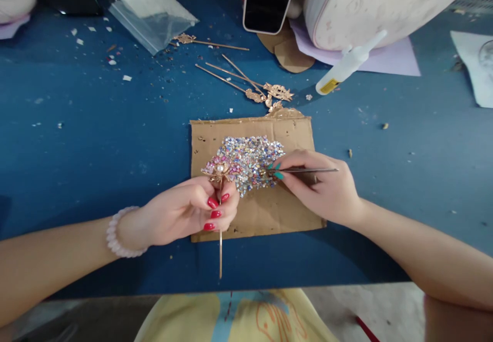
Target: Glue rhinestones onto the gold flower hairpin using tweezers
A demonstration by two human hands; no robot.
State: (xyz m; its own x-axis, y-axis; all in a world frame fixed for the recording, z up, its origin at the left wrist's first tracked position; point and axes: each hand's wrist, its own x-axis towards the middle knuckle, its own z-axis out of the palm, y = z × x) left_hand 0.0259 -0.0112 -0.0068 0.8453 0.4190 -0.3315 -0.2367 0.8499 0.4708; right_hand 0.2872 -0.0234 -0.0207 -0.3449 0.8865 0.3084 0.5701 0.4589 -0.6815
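My left hand (200, 206) is closed around the thin stem of a gold hairpin (221, 249), whose flower-shaped head carries a white pearl and points away from me. My right hand (321, 183) pinches slim metal tweezers (308, 170), with their tips down among the rhinestones. Those small glittering rhinestones (252, 152), in silver, blue and pink, lie heaped on a piece of brown cardboard (277, 213). The hairpin's head is held over the left side of the heap. Fingers partly hide the stem and the tweezer tips.
Several more gold hairpins (265, 93) lie beyond the cardboard. A white glue bottle (342, 72) stands to their right, near a phone (267, 0) and a pale bag (370, 3). A clear plastic bag (152, 21) sits at the back left, with scattered white bits around it on the blue table (96, 141).
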